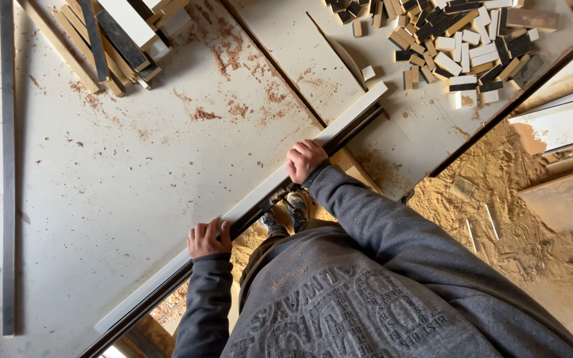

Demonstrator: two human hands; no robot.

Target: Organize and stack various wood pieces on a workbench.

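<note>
The left hand (208,237) curls its fingers over the edge of a long white strip (247,207) lying along the near border of the counter (101,185); the right hand (305,159) grips the same strip further along. The strip's long axis runs diagonally from lower left to upper right, both hands on it, well apart, neither nearer. Beyond lie scattered sawdust, a stack of slats (117,40) and a heap of small offcut blocks (462,46).
</note>
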